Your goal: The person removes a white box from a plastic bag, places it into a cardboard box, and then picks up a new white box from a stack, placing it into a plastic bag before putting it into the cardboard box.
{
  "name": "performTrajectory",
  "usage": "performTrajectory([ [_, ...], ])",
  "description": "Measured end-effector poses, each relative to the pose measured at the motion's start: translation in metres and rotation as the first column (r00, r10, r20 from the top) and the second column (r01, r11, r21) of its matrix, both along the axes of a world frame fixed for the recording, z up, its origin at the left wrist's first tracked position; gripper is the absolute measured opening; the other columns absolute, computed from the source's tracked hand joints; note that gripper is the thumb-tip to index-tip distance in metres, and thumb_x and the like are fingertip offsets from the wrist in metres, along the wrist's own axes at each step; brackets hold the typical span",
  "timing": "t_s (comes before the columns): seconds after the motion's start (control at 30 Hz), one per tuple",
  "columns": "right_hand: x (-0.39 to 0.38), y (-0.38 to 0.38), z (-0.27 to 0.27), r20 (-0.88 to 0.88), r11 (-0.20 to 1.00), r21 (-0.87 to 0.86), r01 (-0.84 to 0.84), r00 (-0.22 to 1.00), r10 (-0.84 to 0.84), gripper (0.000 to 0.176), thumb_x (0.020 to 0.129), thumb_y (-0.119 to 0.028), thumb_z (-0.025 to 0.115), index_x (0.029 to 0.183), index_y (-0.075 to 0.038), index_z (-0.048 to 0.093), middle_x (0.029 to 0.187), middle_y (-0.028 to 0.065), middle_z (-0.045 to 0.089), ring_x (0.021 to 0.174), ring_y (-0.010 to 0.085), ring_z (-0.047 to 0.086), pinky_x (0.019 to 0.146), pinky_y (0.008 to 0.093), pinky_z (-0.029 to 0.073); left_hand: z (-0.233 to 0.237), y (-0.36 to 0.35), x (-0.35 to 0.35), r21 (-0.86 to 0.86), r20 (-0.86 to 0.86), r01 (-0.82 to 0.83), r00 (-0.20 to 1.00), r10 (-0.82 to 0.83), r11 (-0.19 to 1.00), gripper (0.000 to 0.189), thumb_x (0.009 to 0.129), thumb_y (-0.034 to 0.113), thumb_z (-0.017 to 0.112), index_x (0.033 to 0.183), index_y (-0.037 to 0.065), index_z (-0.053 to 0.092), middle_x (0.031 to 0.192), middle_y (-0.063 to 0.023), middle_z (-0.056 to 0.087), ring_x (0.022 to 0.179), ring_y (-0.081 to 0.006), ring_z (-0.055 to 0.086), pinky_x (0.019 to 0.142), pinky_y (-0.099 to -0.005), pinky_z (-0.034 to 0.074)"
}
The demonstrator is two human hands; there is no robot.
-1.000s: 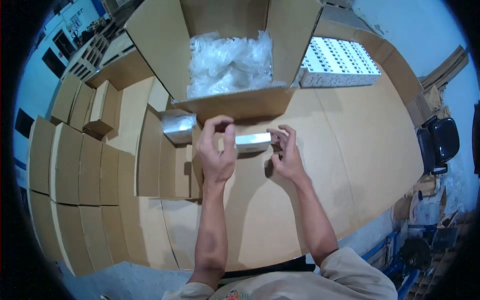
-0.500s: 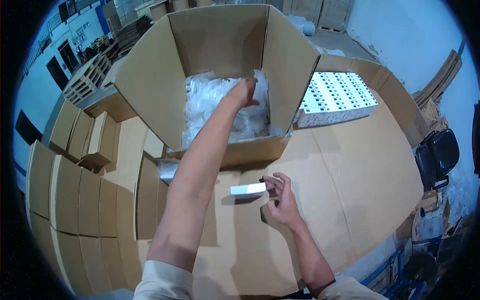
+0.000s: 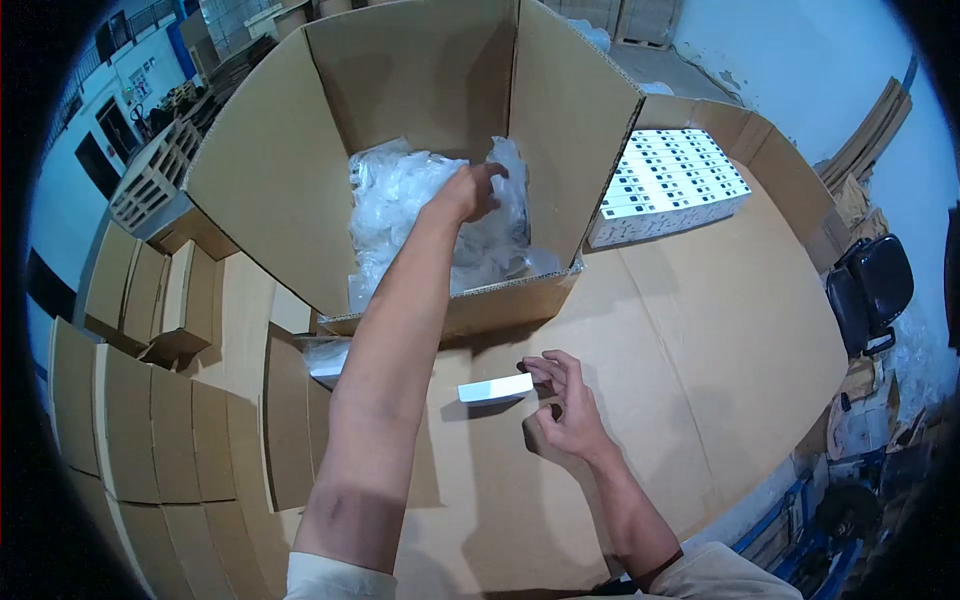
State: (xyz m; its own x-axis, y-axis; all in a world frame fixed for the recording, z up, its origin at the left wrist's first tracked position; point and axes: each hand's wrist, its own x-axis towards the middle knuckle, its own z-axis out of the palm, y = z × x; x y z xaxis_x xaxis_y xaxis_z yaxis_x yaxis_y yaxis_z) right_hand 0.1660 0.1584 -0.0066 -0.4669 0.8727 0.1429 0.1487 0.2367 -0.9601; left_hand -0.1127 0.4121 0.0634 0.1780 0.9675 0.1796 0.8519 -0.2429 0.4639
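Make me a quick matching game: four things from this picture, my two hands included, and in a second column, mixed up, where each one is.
1. Left hand
2. Right hand
3. Block of white boxes
4. Black chair

A. On the table, right of the large open carton
B. Inside the carton, at the clear plastic
C. Beyond the table's right edge
D. By one end of the small white box

Right pairs: 1-B, 2-D, 3-A, 4-C.
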Motion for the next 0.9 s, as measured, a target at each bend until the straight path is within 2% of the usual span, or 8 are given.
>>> performTrajectory([
  [0.13,0.0,0.0,0.004,0.013,1.0,-0.004,-0.002,1.0,0.002,0.072,0.075,0.012,0.046,0.144,0.001,0.03,0.139,0.0265,0.057,0.134,0.0373,0.056,0.116,0.0437,0.042,0.007,0.002,-0.002,-0.069,0.008,-0.077,0.997,0.077,0.995,0.032,0.083,0.019,0.077,0.112,0.005,0.072,0.109,-0.0209,0.073,0.106,-0.0386,0.068,0.092,-0.0466,0.054],
  [0.23,0.0,0.0,0.002,0.021,1.0,0.0,0.001,1.0,-0.001,0.072,0.074,0.012,0.046,0.143,0.001,0.03,0.139,0.0264,0.057,0.134,0.0374,0.056,0.116,0.0435,0.042,0.005,0.002,-0.01,0.203,-0.042,-0.062,0.997,0.072,0.977,0.022,0.085,0.017,0.076,0.099,0.0,0.073,0.106,-0.0231,0.07,0.093,-0.0392,0.069,0.084,-0.0464,0.054],
  [0.33,0.0,0.0,0.002,0.018,1.0,0.013,0.0,1.0,0.0,0.072,0.074,0.012,0.047,0.143,0.001,0.031,0.139,0.0264,0.057,0.134,0.0376,0.056,0.116,0.0434,0.042,0.003,0.005,-0.013,0.42,-0.034,-0.002,0.999,0.018,0.907,0.031,0.084,0.02,0.078,0.109,0.002,0.07,0.112,-0.0231,0.068,0.092,-0.0383,0.068,0.083,-0.0462,0.053],
  [0.5,0.0,0.0,0.003,0.027,1.0,-0.002,-0.003,1.0,0.003,0.072,0.074,0.012,0.047,0.144,0.001,0.031,0.14,0.0267,0.057,0.135,0.0379,0.055,0.117,0.0435,0.042,0.01,-0.009,0.01,0.113,0.091,-0.041,0.995,0.031,0.993,0.058,0.077,0.023,0.082,0.127,0.006,0.06,0.116,-0.0235,0.068,0.105,-0.0402,0.067,0.092,-0.0464,0.054],
  [0.63,0.0,0.0,0.005,0.037,1.0,-0.013,-0.001,0.999,0.002,0.072,0.074,0.011,0.047,0.144,0.001,0.032,0.14,0.0267,0.057,0.135,0.0382,0.055,0.117,0.0433,0.041,-0.009,0.009,-0.009,-0.034,-0.074,0.078,0.994,-0.08,0.996,0.063,0.072,0.021,0.086,0.127,0.006,0.062,0.111,-0.0228,0.071,0.108,-0.04,0.068,0.093,-0.0452,0.055],
  [0.73,-0.001,0.0,0.004,0.0,1.0,-0.01,-0.001,1.0,0.001,0.072,0.074,0.011,0.048,0.144,0.0,0.033,0.139,0.0263,0.058,0.136,0.0378,0.055,0.117,0.043,0.041,-0.001,0.004,-0.019,0.01,-0.058,0.035,0.998,-0.035,0.999,0.052,0.073,0.015,0.085,0.121,0.004,0.068,0.109,-0.0232,0.073,0.105,-0.0402,0.069,0.09,-0.0453,0.056],
  [0.83,0.0,0.001,0.001,0.016,1.0,-0.014,0.0,1.0,0.0,0.072,0.074,0.012,0.048,0.144,0.0,0.034,0.138,0.0263,0.058,0.136,0.0371,0.055,0.117,0.0426,0.041,0.018,-0.008,-0.013,0.046,0.066,-0.15,0.987,0.147,0.988,0.037,0.078,0.012,0.082,0.112,0.001,0.073,0.108,-0.0248,0.072,0.103,-0.0416,0.069,0.09,-0.0464,0.056],
  [0.9,0.0,0.0,0.003,0.014,1.0,-0.012,-0.002,1.0,0.002,0.072,0.074,0.012,0.048,0.144,0.0,0.034,0.138,0.0262,0.058,0.136,0.0367,0.055,0.117,0.0423,0.041,0.023,-0.007,-0.014,0.111,0.022,-0.154,0.988,0.153,0.982,0.03,0.09,0.022,0.076,0.107,-0.002,0.072,0.099,-0.0247,0.073,0.097,-0.0382,0.072,0.084,-0.0455,0.054],
])
